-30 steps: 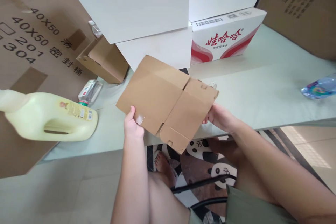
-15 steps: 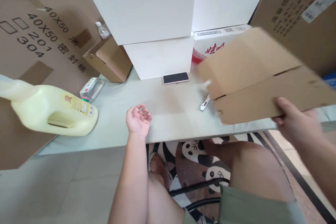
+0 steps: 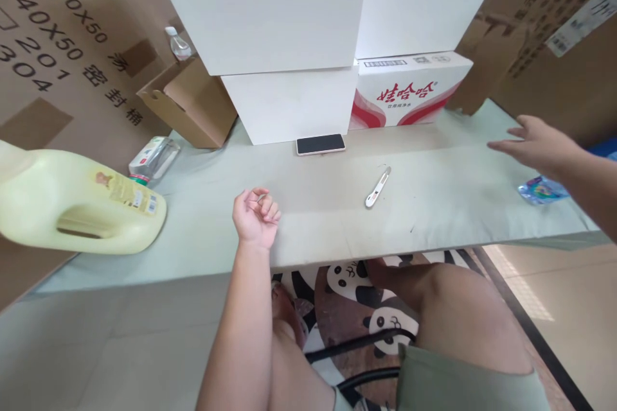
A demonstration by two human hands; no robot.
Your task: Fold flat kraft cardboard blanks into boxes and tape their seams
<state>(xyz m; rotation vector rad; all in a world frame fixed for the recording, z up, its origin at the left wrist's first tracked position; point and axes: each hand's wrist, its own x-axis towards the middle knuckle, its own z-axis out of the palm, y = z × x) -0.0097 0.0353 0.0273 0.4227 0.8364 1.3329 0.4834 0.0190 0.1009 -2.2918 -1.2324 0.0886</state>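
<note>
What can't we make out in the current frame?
All in the head view:
- Cardboard piece: blurred, edges merge with the brown carton.
- Bottle: one end hidden by the right forearm.
- Blue item: cut off by the right edge, unidentifiable.
- Yellow jug: top cut off by the left edge.
- Jug label: print too small.

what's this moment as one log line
left hand: empty, loosely curled | right hand: empty, open, near cardboard | knife: on table | phone: on table
</note>
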